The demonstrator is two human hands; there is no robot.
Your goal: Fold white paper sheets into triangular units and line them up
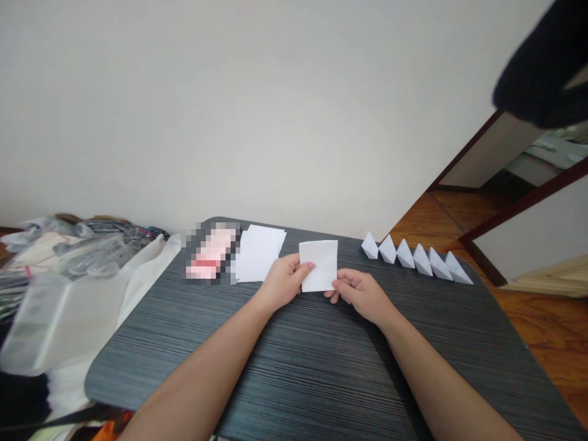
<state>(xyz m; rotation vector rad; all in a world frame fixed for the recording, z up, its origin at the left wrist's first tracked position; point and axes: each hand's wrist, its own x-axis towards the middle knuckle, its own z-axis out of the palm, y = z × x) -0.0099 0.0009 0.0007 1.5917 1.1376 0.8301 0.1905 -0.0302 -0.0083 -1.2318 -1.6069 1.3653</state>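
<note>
Between my two hands a small square of white paper (pixel 320 263) is held up, its face toward me. My left hand (pixel 285 282) pinches the paper's left edge, thumb in front and fingers behind. At the lower right corner my right hand (pixel 358 293) grips it between thumb and fingers. Left of my hands lies a stack of white paper sheets (pixel 257 252), slightly fanned. Over on the right stand several folded white paper shapes (pixel 387 250) with pointed tops, set in a slanting row.
Everything rests on a dark wood-grain table (pixel 294 367) against a pale wall. A blurred-out pinkish rectangle (pixel 212 251) lies at its back left. Beyond the left edge are a clear plastic container (pixel 68 318) and heaped bags (pixel 96 251). A dark object (pixel 546 67) hangs at the upper right.
</note>
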